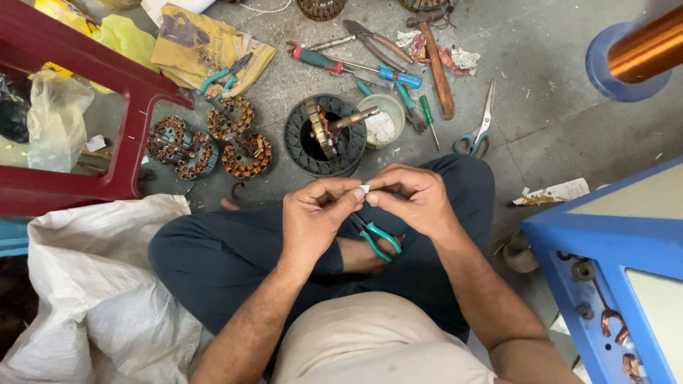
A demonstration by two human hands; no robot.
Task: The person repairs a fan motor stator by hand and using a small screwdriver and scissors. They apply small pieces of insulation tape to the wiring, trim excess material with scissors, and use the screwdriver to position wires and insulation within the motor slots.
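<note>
Left hand (313, 213) and right hand (413, 199) both pinch a small white piece (364, 189) above green-handled pliers (377, 238) in the lap.

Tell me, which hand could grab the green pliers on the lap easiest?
Probably the left hand. The pliers lie just beside and under it, though both hands pinch a small white piece. The right hand sits slightly farther.

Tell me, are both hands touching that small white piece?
Touching. The head view shows the left hand and right hand meeting fingertip to fingertip, pinching the small white piece between them with no gap visible.
</note>
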